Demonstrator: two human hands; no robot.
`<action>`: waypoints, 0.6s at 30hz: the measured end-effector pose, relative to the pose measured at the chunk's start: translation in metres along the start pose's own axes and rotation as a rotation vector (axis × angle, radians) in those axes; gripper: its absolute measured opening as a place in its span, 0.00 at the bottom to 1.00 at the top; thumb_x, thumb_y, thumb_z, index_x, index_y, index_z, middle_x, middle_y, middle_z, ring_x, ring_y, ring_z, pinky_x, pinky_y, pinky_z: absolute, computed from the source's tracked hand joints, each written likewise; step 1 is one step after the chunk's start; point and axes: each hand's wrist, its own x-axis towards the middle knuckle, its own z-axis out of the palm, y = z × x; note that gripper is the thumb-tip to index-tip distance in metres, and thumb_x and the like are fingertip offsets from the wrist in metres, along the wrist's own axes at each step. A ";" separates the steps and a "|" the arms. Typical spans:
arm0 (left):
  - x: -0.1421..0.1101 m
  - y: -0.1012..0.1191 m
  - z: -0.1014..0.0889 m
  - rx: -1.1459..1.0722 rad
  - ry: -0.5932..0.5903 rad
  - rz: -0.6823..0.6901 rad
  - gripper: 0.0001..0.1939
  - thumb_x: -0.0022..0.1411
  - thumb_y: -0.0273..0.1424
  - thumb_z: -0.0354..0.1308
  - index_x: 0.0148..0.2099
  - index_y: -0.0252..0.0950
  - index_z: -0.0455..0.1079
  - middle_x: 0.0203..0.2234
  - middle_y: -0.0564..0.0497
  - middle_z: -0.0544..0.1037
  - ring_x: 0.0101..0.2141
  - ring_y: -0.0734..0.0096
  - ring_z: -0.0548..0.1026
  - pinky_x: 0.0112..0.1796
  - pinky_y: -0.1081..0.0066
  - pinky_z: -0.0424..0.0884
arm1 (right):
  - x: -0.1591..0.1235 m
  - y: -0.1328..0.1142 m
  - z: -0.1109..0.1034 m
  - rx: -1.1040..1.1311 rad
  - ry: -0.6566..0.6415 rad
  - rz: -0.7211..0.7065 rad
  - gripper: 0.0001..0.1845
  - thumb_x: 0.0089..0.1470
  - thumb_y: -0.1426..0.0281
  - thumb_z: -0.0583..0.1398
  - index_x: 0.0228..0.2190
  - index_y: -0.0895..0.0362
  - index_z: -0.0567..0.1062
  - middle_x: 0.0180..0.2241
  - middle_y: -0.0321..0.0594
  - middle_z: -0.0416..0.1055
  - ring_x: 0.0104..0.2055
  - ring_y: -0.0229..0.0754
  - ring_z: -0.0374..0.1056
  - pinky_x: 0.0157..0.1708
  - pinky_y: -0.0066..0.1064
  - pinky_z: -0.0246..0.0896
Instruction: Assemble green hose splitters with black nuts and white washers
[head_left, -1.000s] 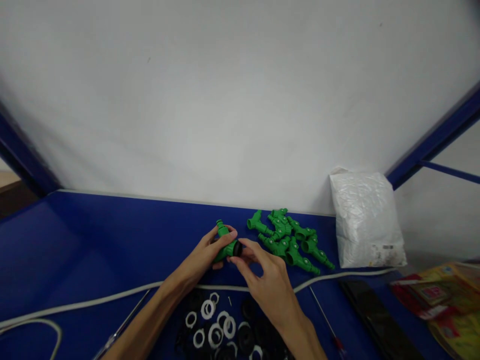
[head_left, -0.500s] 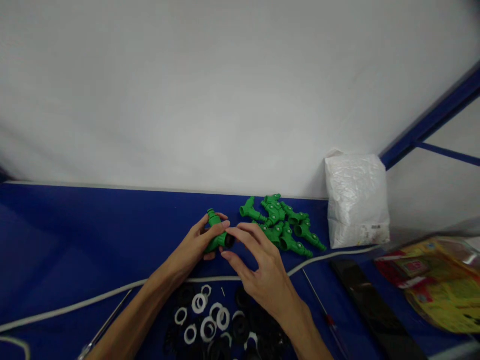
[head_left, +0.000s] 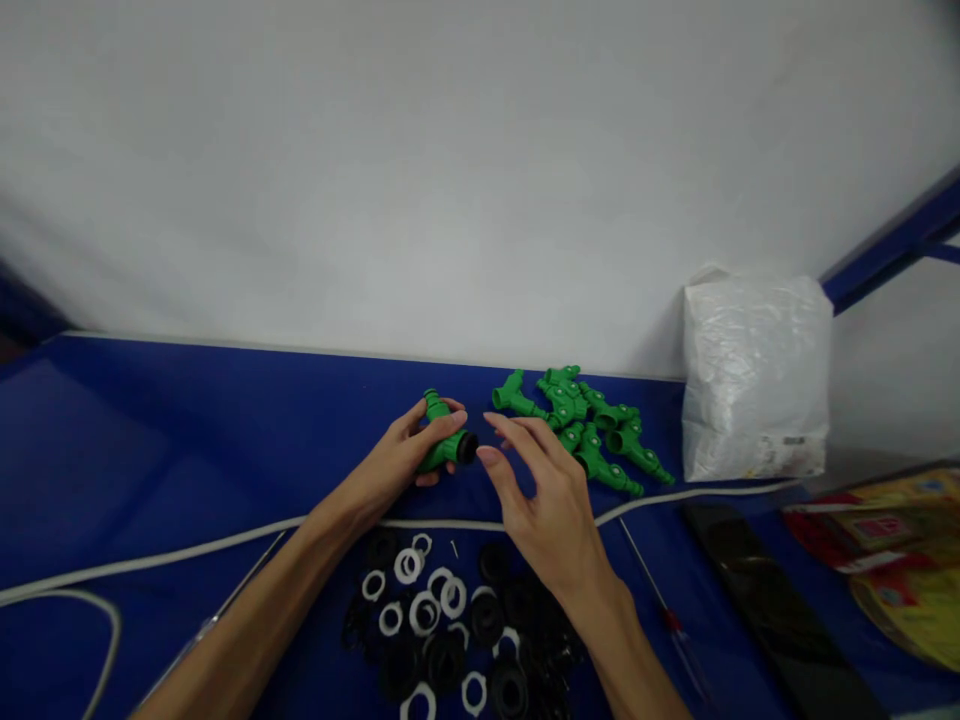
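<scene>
My left hand (head_left: 409, 445) is closed round a green plastic hose fitting (head_left: 448, 450), its narrow ribbed end pointing up. A black ring (head_left: 466, 447) sits at the fitting's right-hand mouth. Just right of that mouth, my right hand (head_left: 536, 480) is held with thumb and fingers apart and nothing between them. Beyond it lies a pile of similar green fittings (head_left: 566, 405). White rings (head_left: 424, 612) and black rings (head_left: 442, 660) are scattered on the blue tabletop below my hands.
A white cable (head_left: 322, 522) crosses the blue table (head_left: 225, 430). On the right are a screwdriver (head_left: 670, 618), a dark flat slab (head_left: 772, 600), a white plastic-wrapped package (head_left: 757, 380) and a red-and-yellow bag (head_left: 892, 560). Another thin metal rod (head_left: 225, 605) lies beside my left forearm.
My right hand has moved away from the fitting's mouth, leaving a gap. The black ring at the mouth shows more plainly. The whole view has shifted slightly.
</scene>
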 end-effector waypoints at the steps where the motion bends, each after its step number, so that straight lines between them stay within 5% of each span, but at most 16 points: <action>1: 0.000 0.000 0.000 -0.004 -0.002 0.003 0.23 0.60 0.46 0.66 0.51 0.37 0.70 0.27 0.56 0.70 0.23 0.79 0.68 0.18 0.82 0.55 | 0.000 0.000 0.001 0.021 -0.015 -0.038 0.18 0.69 0.61 0.56 0.54 0.53 0.77 0.50 0.47 0.74 0.50 0.47 0.73 0.52 0.42 0.71; 7: -0.001 -0.001 0.001 -0.003 -0.022 -0.012 0.24 0.59 0.48 0.67 0.49 0.38 0.69 0.29 0.55 0.70 0.24 0.80 0.68 0.19 0.82 0.56 | 0.000 0.003 0.003 -0.055 -0.011 -0.038 0.15 0.66 0.63 0.60 0.50 0.56 0.79 0.44 0.46 0.76 0.46 0.48 0.74 0.50 0.43 0.71; 11: -0.003 0.001 0.002 0.042 -0.010 0.017 0.24 0.59 0.49 0.66 0.49 0.38 0.70 0.30 0.55 0.71 0.25 0.79 0.67 0.21 0.81 0.58 | 0.000 0.006 0.004 -0.003 -0.034 -0.170 0.21 0.62 0.72 0.64 0.56 0.56 0.73 0.47 0.44 0.77 0.47 0.43 0.75 0.49 0.34 0.72; 14: -0.004 0.001 0.001 0.030 -0.013 0.012 0.24 0.60 0.49 0.64 0.49 0.38 0.68 0.29 0.56 0.70 0.24 0.80 0.67 0.21 0.81 0.57 | 0.000 0.007 0.006 0.016 -0.001 -0.214 0.14 0.63 0.74 0.63 0.50 0.55 0.74 0.44 0.42 0.79 0.43 0.41 0.77 0.47 0.30 0.72; 18: -0.005 -0.001 0.000 0.065 -0.036 0.032 0.26 0.58 0.50 0.65 0.50 0.39 0.68 0.29 0.55 0.73 0.24 0.78 0.69 0.22 0.79 0.58 | -0.001 0.003 0.006 0.030 0.001 -0.082 0.04 0.65 0.66 0.62 0.40 0.54 0.75 0.33 0.37 0.80 0.33 0.40 0.77 0.36 0.29 0.72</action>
